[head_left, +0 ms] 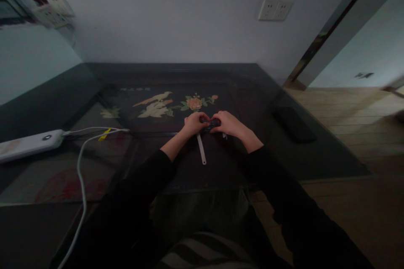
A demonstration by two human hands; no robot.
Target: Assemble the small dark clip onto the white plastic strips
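Note:
My left hand and my right hand meet over the middle of the dark table. Both have their fingers closed on a small, dark, shiny thing with a bit of red showing. Most of it is hidden by the fingers, so its kind cannot be made out. Just below the left hand, a slim white handle with a hole at its end points towards me; its far end is hidden under the hands. A small whitish piece shows beneath the right hand.
A white power strip lies at the left, and its white cable runs down over the table's front edge. A black flat object rests at the right. Bird and flower pictures decorate the tabletop. Wall sockets are behind.

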